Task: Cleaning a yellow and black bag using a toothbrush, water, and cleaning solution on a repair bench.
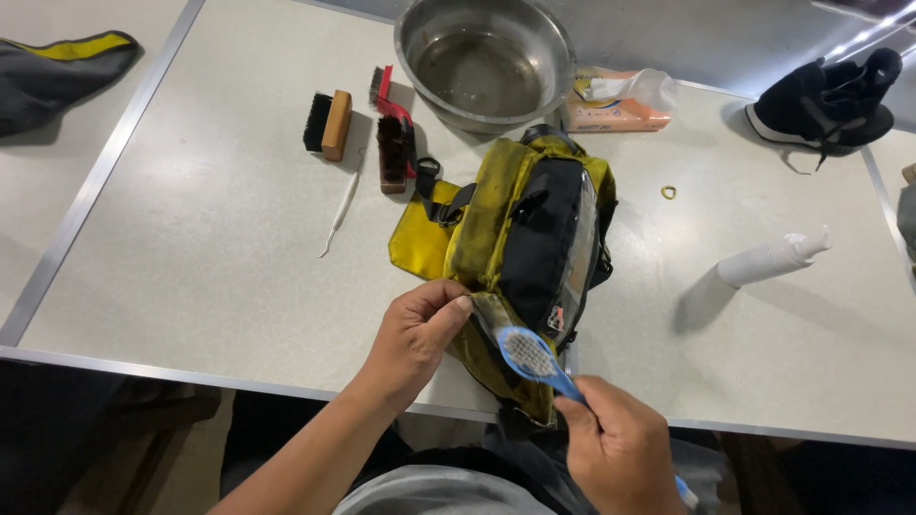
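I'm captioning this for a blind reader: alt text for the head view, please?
A left hand pinches the edge of a dirty yellow and black bag on a pale table while the right hand holds a blue brush over it. Behind stand a metal bowl and more brushes.

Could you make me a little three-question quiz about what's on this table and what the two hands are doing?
1. True or false: the right hand holds a blue brush with its bristled head against the yellow and black bag.
2. What is the left hand doing? A) pinching the bag's near edge B) lifting the metal bowl C) resting flat on the table
3. Fill in: the white bottle lies on its ____, to the right of the bag.

Key:
1. True
2. A
3. side
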